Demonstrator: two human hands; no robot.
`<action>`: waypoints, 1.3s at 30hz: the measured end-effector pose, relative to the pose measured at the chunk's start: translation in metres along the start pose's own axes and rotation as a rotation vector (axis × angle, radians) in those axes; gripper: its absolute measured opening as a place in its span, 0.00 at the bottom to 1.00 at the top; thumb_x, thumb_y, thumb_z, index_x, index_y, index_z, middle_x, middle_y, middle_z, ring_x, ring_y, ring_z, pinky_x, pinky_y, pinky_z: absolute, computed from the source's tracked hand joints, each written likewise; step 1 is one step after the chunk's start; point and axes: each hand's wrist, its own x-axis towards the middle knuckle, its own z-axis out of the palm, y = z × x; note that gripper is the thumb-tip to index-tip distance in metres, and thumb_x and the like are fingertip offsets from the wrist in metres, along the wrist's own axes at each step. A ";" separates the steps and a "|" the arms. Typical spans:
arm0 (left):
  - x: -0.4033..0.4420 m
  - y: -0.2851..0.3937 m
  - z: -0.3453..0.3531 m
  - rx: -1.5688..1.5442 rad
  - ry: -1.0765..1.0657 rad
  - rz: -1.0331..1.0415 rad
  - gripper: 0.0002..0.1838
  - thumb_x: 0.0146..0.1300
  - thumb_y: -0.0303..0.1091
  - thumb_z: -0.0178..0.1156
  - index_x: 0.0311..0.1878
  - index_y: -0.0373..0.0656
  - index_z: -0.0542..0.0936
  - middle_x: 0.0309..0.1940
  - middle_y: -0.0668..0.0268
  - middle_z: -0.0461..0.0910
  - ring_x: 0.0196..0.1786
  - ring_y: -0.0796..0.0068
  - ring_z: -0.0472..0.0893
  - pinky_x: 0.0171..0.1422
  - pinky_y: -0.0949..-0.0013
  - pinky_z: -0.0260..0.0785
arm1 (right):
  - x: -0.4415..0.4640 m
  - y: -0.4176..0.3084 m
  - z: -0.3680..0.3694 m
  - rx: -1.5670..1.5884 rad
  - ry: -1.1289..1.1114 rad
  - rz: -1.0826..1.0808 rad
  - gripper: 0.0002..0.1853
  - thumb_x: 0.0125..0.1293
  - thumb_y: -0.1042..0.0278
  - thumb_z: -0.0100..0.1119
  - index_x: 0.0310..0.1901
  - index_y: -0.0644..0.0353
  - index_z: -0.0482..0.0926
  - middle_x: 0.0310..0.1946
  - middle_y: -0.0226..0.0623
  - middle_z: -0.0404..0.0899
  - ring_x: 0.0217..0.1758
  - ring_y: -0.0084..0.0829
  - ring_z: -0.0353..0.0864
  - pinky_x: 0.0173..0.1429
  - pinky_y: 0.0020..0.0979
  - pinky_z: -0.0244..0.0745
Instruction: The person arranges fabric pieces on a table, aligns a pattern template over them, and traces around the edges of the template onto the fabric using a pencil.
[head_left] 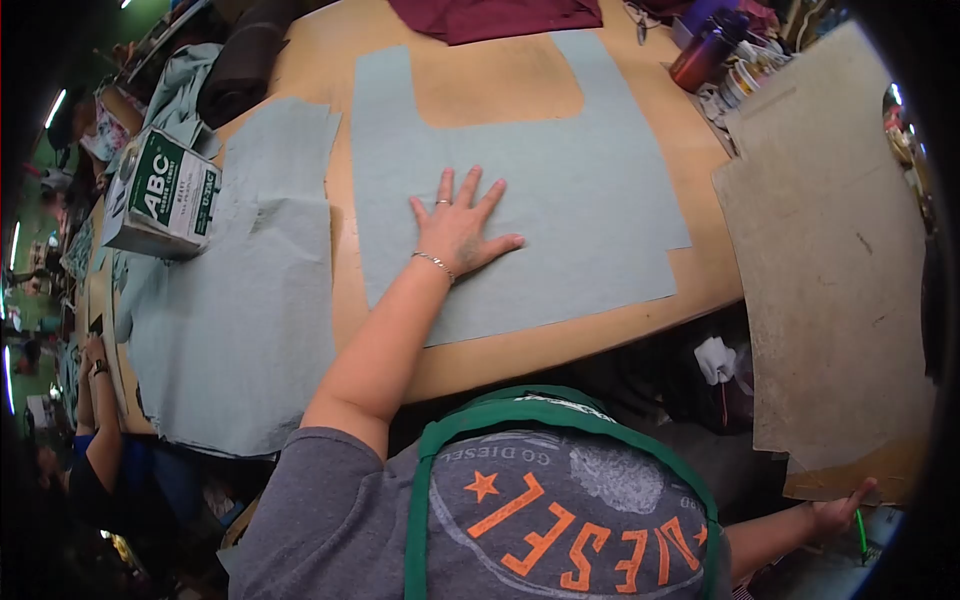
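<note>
My left hand (462, 232) lies flat with its fingers spread on a pale blue-green cut fabric panel (530, 210). The panel has a wide U-shaped cutout at the top and rests on the wooden table. Far out to the right, my right hand (835, 512) is at the lower edge of a large stiff tan cardboard pattern sheet (830, 260), seemingly gripping it; the fingers are partly hidden. The sheet stands tilted beside the table's right end. A thin green item (861, 537) shows just below that hand.
Left of the panel, a stack of similar fabric (250, 330) carries an ABC-labelled metal can (168, 195). Maroon cloth (495, 15) lies at the table's (490, 85) far edge. A dark bottle (708, 50) stands at the back right. Another person's arm with a watch (98, 367) shows at left.
</note>
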 end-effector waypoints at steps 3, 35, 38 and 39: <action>-0.008 0.003 0.000 0.013 0.011 0.007 0.43 0.48 0.70 0.50 0.67 0.63 0.56 0.70 0.64 0.44 0.71 0.53 0.40 0.60 0.27 0.37 | 0.023 -0.001 -0.009 0.288 -0.137 0.172 0.29 0.61 0.55 0.55 0.58 0.66 0.64 0.61 0.39 0.62 0.63 0.35 0.60 0.66 0.37 0.53; -0.037 -0.109 0.007 -1.094 0.477 -0.586 0.26 0.51 0.25 0.61 0.55 0.32 0.67 0.47 0.58 0.76 0.48 0.71 0.74 0.54 0.72 0.65 | -0.206 0.189 0.319 -0.755 -1.623 -0.315 0.25 0.56 0.47 0.56 0.41 0.61 0.63 0.27 0.55 0.77 0.34 0.53 0.78 0.37 0.47 0.72; -0.037 -0.104 0.007 -1.044 0.503 -0.583 0.27 0.50 0.26 0.62 0.55 0.32 0.68 0.47 0.58 0.76 0.49 0.71 0.74 0.55 0.71 0.64 | -0.206 0.191 0.319 -0.772 -1.620 -0.318 0.25 0.56 0.46 0.56 0.41 0.61 0.63 0.27 0.54 0.77 0.34 0.53 0.78 0.37 0.47 0.72; -0.038 -0.104 0.007 -1.042 0.514 -0.579 0.27 0.50 0.26 0.62 0.55 0.32 0.68 0.47 0.58 0.76 0.49 0.70 0.74 0.55 0.71 0.64 | -0.207 0.190 0.320 -0.766 -1.618 -0.326 0.25 0.56 0.46 0.56 0.41 0.61 0.63 0.27 0.54 0.77 0.34 0.53 0.78 0.37 0.46 0.72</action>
